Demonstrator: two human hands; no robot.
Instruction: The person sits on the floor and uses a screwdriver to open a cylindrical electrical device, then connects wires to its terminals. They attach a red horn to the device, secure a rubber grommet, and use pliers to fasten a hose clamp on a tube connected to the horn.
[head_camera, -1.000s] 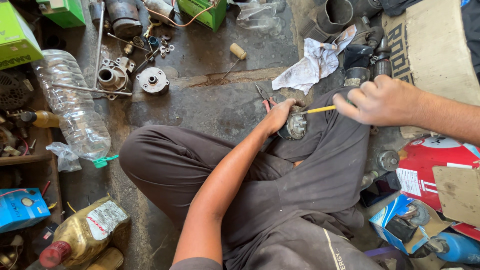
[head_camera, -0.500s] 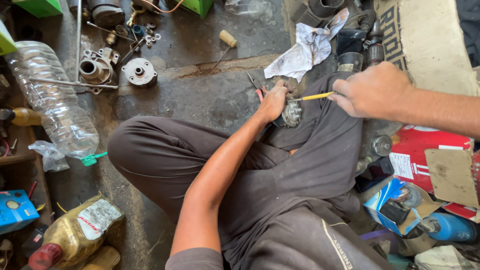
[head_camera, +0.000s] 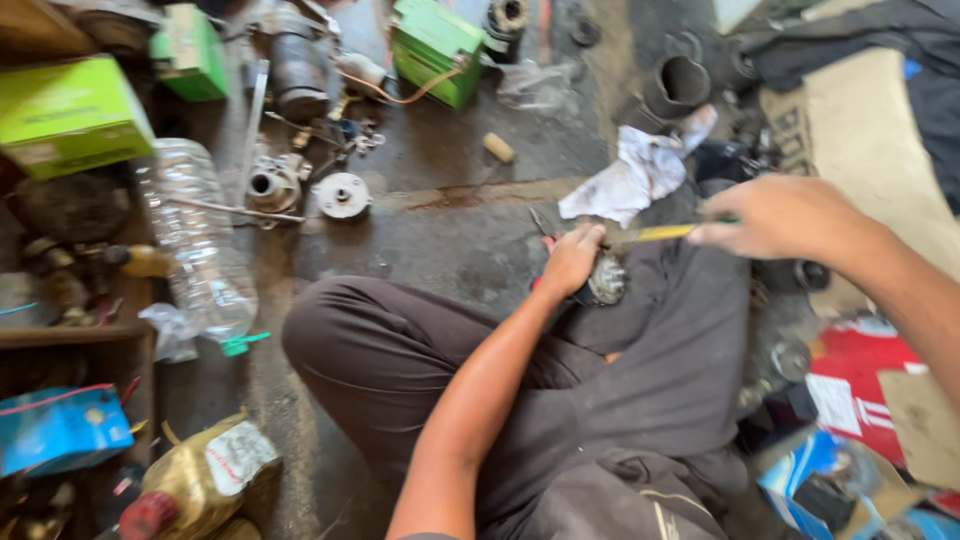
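- Left hand (head_camera: 570, 258) reaches forward from a bent elbow, forearm running up the middle of the view, fingers curled down over a round metal part (head_camera: 606, 281) sitting on the lap, against the dark trousers (head_camera: 640, 380); its grip is closed on that part.
- Right hand (head_camera: 775, 216) comes in from the right, arm stretched almost level, knuckles up; grip pinched together on the yellow-handled tool (head_camera: 665, 233), a screwdriver by the look of it, though blur hides the handle end.
- That tool lies nearly level, its shaft pointing left toward the metal part; whether the tip touches is lost behind the left hand.
- One white rag (head_camera: 640, 172) lies crumpled on the concrete floor (head_camera: 450, 250), just beyond the left hand.
- Count on the left side: one clear plastic bottle (head_camera: 200, 245) lying on its side, one yellowish oil jug (head_camera: 200, 480) bottom left, one blue box (head_camera: 60, 430) beside it.
- Three green boxes: one far left (head_camera: 70, 115), one smaller near the top (head_camera: 190, 52), one at top centre (head_camera: 435, 48) with a wire trailing from it.
- Two round metal pieces rest on the floor side by side: a hub (head_camera: 272, 185) and a disc (head_camera: 343, 195).
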